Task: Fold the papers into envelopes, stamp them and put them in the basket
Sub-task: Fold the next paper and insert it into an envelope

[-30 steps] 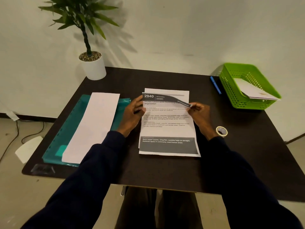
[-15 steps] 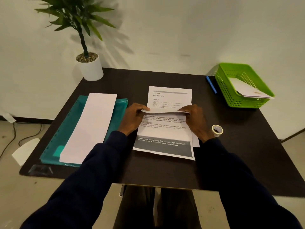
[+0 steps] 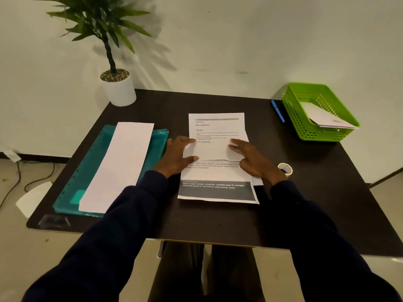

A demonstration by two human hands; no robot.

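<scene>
Head view: pressing flat with left hand point(image 3: 177, 156) and right hand point(image 3: 253, 159), fingers straight and spread, gripping nothing, on the flap point(image 3: 212, 151) of the printed sheet point(image 3: 218, 190) at mid-table. Pinched and lifted at both corners a second ago, now lying folded toward the body. Probably creasing only a first fold, with stamping and dropping into the green basket point(image 3: 301, 118), far right and holding one envelope point(image 3: 325, 118), not yet done. Sharing the dark table point(image 3: 327, 203): teal folder point(image 3: 156, 147) under a white sheet point(image 3: 120, 162), tape roll point(image 3: 285, 168), blue pen point(image 3: 278, 111), potted plant point(image 3: 118, 90) against a pale wall.
</scene>
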